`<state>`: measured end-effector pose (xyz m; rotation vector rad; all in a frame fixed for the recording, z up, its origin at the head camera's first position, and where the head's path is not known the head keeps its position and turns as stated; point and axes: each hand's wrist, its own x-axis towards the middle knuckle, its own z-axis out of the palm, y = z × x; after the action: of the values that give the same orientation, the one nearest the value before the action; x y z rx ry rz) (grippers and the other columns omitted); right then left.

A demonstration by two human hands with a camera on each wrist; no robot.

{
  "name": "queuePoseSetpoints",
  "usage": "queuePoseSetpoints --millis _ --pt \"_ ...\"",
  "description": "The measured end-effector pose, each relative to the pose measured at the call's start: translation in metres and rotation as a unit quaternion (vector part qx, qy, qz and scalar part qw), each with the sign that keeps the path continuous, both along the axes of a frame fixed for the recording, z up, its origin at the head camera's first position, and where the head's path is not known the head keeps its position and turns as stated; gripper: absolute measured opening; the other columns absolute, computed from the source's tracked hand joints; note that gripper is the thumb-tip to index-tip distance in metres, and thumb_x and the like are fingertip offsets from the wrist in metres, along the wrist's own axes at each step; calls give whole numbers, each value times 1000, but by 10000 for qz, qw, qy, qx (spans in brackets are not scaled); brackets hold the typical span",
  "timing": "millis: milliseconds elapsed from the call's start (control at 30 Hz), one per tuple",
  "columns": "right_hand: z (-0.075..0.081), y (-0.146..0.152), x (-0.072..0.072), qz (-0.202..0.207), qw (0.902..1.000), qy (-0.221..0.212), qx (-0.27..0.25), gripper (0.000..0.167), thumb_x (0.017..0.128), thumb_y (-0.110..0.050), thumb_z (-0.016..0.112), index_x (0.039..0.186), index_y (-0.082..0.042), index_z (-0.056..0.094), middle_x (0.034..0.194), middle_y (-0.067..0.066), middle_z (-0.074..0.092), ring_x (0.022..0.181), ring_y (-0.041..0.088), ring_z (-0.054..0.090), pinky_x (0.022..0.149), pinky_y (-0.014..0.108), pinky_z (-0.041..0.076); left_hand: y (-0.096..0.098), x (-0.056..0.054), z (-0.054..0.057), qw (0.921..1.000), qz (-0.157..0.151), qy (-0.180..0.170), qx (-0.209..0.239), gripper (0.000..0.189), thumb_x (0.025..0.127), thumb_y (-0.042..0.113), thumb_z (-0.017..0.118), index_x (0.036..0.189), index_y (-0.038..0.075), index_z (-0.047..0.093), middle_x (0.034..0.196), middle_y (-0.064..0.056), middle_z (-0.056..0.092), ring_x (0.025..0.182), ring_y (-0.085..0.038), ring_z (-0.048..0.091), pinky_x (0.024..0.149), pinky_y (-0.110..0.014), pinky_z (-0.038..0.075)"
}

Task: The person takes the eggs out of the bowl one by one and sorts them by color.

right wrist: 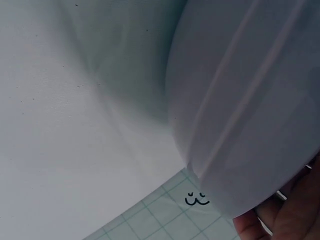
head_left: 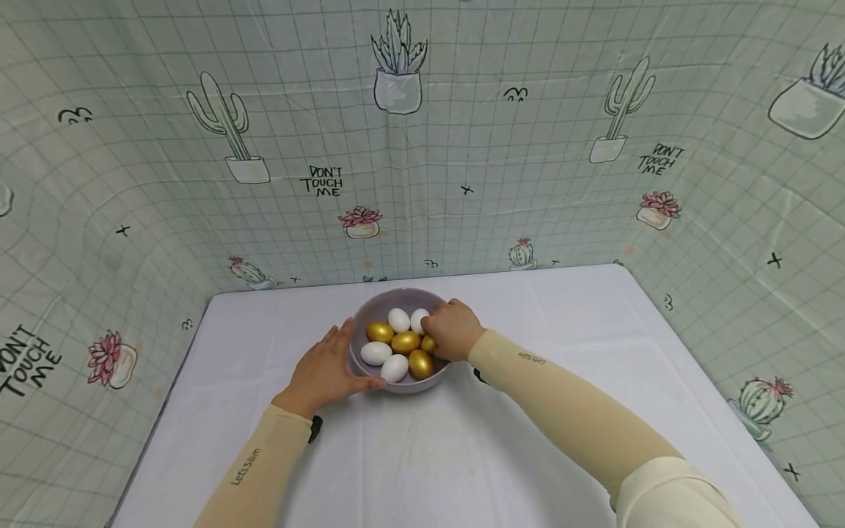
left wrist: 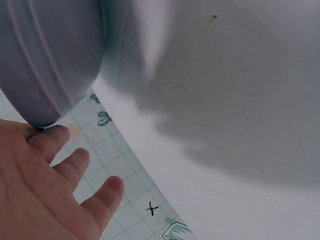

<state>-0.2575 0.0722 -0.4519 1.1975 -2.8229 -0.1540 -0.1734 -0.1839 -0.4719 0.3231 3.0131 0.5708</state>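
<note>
A mauve bowl (head_left: 404, 297) holds several white eggs (head_left: 375, 353) and several gold eggs (head_left: 405, 342). My left hand (head_left: 326, 374) lies against the bowl's left side, fingers extended along the wall and thumb at the near rim. The left wrist view shows these fingers (left wrist: 55, 142) beside the bowl's outer wall. Over the right rim, my right hand (head_left: 452, 330) reaches in with bent fingers, partly covering a white egg (head_left: 419, 320) and a gold egg (head_left: 428, 344). Its fingertips are mostly hidden, so I cannot tell what they hold.
The bowl stands toward the far edge of a table with a white cover (head_left: 422, 469). Behind it and at both sides hangs a grid-patterned cloth (head_left: 429, 161) printed with potted plants and lettering. Tan sleeves (head_left: 568, 411) cover both forearms.
</note>
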Motion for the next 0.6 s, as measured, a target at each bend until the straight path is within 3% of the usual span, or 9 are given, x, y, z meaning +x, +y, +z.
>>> queuePoseSetpoints --millis 300,600 --pt "2 3 -3 54 9998 138 -130 35 73 -36 86 82 -16 59 73 -5 58 72 18 61 77 39 48 2 -1 0 9999 72 -108 -19 135 66 84 68 159 2 15 156 -23 33 145 -39 26 110 -58 30" --pt "24 17 -7 -20 9944 217 -1038 30 77 -34 81 94 -14 66 82 -4 63 68 17 59 70 38 51 0 -1 0 9999 81 -101 -48 135 66 84 67 159 1 15 156 -23 33 145 -40 26 110 -59 31"
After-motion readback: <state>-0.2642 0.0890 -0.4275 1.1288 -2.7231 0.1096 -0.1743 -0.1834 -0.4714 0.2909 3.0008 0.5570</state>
